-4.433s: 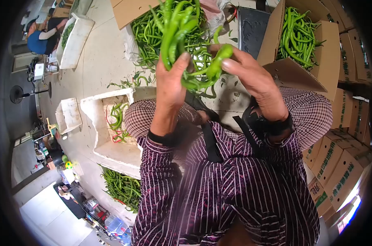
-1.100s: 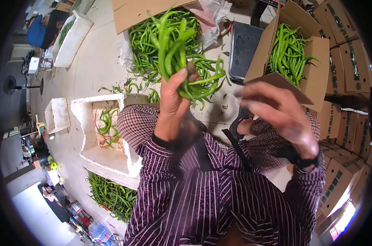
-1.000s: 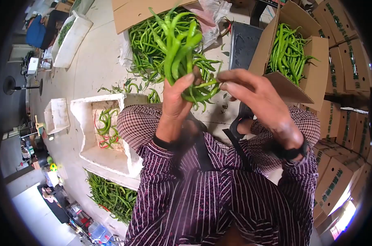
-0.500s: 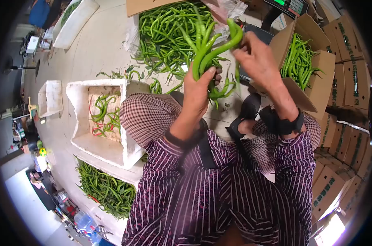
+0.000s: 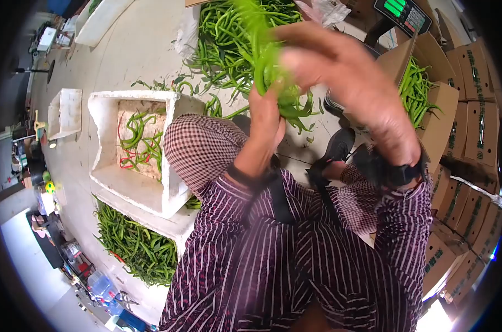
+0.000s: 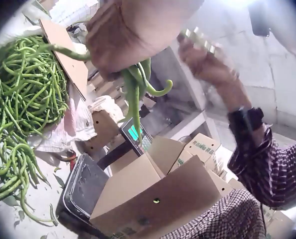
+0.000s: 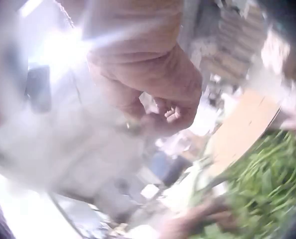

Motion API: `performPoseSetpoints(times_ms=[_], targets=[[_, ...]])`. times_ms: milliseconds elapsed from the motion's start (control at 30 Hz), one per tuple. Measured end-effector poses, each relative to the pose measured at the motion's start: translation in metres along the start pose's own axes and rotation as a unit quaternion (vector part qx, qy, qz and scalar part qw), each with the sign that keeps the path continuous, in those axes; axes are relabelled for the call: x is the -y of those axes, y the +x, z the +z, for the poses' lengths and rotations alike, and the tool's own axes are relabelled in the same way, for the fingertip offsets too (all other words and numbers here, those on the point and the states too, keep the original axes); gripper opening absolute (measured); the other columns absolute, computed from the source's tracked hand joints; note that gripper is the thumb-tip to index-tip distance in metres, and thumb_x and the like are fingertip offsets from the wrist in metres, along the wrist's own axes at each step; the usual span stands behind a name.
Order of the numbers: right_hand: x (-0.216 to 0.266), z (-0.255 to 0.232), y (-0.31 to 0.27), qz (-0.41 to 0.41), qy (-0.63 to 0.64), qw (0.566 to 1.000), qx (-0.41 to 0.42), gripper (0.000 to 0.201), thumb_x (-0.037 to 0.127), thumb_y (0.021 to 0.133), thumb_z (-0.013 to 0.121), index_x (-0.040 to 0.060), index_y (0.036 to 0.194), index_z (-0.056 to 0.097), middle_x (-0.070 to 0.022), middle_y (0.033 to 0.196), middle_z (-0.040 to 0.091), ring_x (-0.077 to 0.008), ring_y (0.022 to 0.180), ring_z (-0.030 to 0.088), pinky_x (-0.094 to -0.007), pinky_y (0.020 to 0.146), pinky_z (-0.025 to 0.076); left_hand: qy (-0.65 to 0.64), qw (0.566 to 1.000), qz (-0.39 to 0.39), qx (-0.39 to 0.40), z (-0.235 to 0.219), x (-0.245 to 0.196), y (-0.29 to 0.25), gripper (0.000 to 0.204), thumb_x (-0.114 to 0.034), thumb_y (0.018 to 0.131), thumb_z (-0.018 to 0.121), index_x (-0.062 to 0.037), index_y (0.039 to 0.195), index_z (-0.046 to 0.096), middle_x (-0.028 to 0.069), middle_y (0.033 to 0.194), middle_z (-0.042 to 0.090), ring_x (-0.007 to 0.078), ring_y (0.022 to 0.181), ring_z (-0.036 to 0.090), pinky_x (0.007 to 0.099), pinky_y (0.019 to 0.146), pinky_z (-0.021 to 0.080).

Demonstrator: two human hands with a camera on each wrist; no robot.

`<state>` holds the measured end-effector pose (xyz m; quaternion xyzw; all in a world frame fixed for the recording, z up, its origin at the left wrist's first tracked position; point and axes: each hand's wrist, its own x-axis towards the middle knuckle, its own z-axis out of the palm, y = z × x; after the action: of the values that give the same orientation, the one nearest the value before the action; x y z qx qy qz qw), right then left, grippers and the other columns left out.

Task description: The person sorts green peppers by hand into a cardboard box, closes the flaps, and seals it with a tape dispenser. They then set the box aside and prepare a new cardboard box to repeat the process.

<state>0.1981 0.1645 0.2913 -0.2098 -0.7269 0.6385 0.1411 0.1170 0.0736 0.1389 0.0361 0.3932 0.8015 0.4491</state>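
Note:
My left hand (image 5: 266,113) grips a bunch of long green chili peppers (image 5: 260,72) upright over the floor, thumb across the stems. In the left wrist view several chili peppers (image 6: 133,92) hang out below the hand (image 6: 138,35), one with a hooked tip. My right hand (image 5: 350,72), blurred by motion, reaches across the upper part of the bunch. Its fingers look bent in the left wrist view, where the right hand (image 6: 207,64) is apart from the hanging peppers. Blur leaves unclear whether it pinches a pepper. The peppers' tops are blurred too.
A big pepper heap (image 5: 223,47) lies ahead. To the left stands a white foam box (image 5: 123,185) with a few green and red peppers, another heap (image 5: 132,243) below it. On the right are an open carton (image 5: 444,105) of peppers, a scale display (image 5: 403,14) and stacked cartons (image 5: 480,133).
The right hand has gone from beside the bunch to across its top, after touching a curved pepper there half a second ago. The left hand keeps its grip. The head view has shifted.

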Motion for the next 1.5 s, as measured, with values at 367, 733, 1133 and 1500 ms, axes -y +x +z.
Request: performPoseSetpoints(times_ms=[367,733,1133,1500], targets=[[-0.128,-0.004,0.028,0.190,0.356,0.902,-0.153,0.026,0.025,0.096,0.056,-0.0003,0.101,0.061,-0.0068,0.091,0.062,-0.0151,0.078,0.059,-0.0250,0.070,0.049,0.212,0.972,0.056,0.083,0.005,0.007,-0.016,0.034,-0.014,0.086,0.068,-0.0008,0.115,0.054,0.0030,0.099,0.061,0.0104,0.085,0.057,0.0240,0.075,0.046],[-0.083,-0.096,-0.012,-0.085,0.208,0.912,-0.343,0.030,0.006,0.093,0.056,-0.0057,0.121,0.052,-0.0057,0.092,0.059,-0.0077,0.069,0.048,-0.0250,0.064,0.042,0.045,0.998,-0.031,-0.006,-0.010,0.007,-0.003,0.024,-0.016,0.093,0.059,-0.0031,0.111,0.053,0.0068,0.093,0.061,0.0139,0.075,0.059,0.0266,0.063,0.051],[-0.149,0.013,-0.050,0.115,0.101,0.979,-0.137,0.051,0.018,0.077,0.075,-0.0009,0.121,0.057,-0.0108,0.109,0.065,-0.0163,0.100,0.060,-0.0299,0.087,0.047,-0.004,0.990,-0.055,0.128,0.007,0.015,-0.012,0.037,-0.009,0.097,0.050,0.0034,0.131,0.043,0.0129,0.120,0.055,0.0203,0.110,0.055,0.0334,0.096,0.045],[-0.174,-0.001,-0.060,0.111,0.376,0.909,-0.141,0.035,0.008,0.087,0.066,-0.0027,0.120,0.057,-0.0084,0.107,0.066,-0.0145,0.095,0.060,-0.0290,0.088,0.047,0.009,0.991,-0.102,0.085,0.002,0.013,-0.013,0.030,-0.008,0.094,0.054,0.0001,0.123,0.047,0.0113,0.105,0.058,0.0202,0.094,0.061,0.0333,0.083,0.052]])
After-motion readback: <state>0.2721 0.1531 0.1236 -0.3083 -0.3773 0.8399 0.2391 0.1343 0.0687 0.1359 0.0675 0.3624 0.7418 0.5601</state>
